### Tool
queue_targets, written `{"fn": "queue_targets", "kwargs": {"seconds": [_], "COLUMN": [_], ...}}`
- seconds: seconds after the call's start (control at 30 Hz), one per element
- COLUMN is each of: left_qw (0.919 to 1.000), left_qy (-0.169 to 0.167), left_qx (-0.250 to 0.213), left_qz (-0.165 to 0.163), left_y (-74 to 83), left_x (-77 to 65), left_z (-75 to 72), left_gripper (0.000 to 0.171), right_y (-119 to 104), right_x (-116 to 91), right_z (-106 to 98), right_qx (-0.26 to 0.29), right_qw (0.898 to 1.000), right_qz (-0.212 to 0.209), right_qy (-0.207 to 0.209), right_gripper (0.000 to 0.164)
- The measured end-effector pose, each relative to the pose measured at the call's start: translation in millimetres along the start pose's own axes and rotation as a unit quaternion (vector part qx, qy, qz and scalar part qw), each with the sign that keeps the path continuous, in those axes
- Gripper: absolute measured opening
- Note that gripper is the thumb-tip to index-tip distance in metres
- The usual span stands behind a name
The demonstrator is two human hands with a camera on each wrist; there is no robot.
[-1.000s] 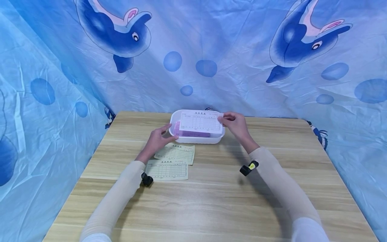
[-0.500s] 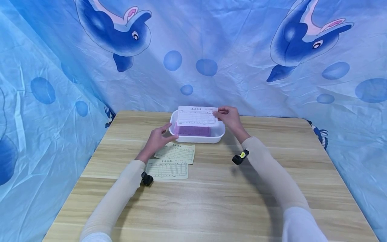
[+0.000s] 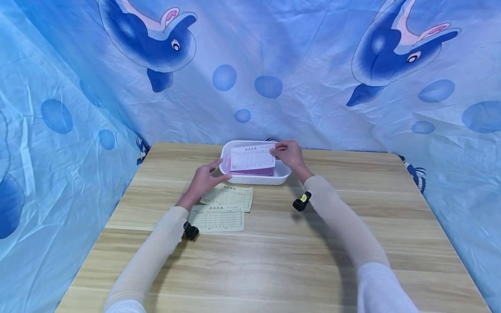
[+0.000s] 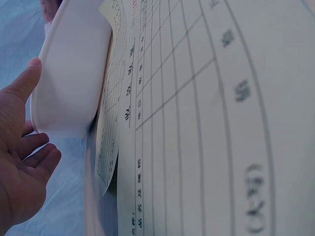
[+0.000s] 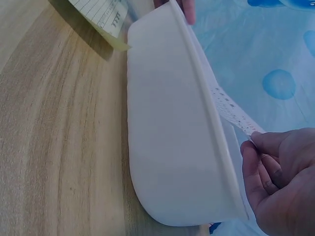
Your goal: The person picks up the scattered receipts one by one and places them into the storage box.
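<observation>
A white plastic tub stands near the table's back edge with purple printed slips inside. My right hand pinches the right end of a pale pink printed form slip, tilted over the tub's opening. In the right wrist view, thumb and fingertips meet on the edge of that slip, just beyond the rim. My left hand rests at the tub's left end, thumb on the front rim and index finger stretched along the side. The left wrist view shows its other fingers loosely bent below the rim.
Two pale green printed slips lie in front of the tub, the nearer slip overlapping the farther slip. The wooden table ends close behind the tub, where a blue dolphin-patterned curtain hangs.
My right hand has moved left with the pinched slip, which rose and then came down tilted over the purple slips. My left hand and the green slips have stayed in place.
</observation>
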State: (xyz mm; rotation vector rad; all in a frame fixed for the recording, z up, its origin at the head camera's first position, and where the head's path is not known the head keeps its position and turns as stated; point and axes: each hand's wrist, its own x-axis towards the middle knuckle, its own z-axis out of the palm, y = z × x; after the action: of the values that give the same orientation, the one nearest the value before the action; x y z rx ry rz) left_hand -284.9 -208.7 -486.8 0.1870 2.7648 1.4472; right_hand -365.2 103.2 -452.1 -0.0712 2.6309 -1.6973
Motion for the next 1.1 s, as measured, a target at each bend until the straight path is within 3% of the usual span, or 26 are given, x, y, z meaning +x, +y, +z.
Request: {"fn": "queue_targets", "kwargs": {"seconds": [0.3, 0.73, 1.1], "left_qw": [1.0, 1.0, 1.0], "left_qy": [-0.006, -0.005, -0.003], "left_qx": [-0.008, 0.0, -0.004], "left_qz": [0.001, 0.005, 0.008], "left_y": [-0.1, 0.7, -0.3], "left_x": [-0.1, 0.0, 1.1], "left_z": [-0.5, -1.7, -2.2], "left_gripper": [0.089, 0.088, 0.089], "right_y": [-1.4, -1.2, -2.2], "right_x": [3.4, 8.8, 6.8], "right_z": [7.3, 11.0, -3.3], "right_qx": [-0.02, -0.046, -0.015], "right_qw": [0.999, 0.999, 1.0], "right_qz": [0.026, -0.001, -0.014], "right_qy": [-0.014, -0.018, 0.003], "right_gripper": [0.026, 0.026, 0.026]}}
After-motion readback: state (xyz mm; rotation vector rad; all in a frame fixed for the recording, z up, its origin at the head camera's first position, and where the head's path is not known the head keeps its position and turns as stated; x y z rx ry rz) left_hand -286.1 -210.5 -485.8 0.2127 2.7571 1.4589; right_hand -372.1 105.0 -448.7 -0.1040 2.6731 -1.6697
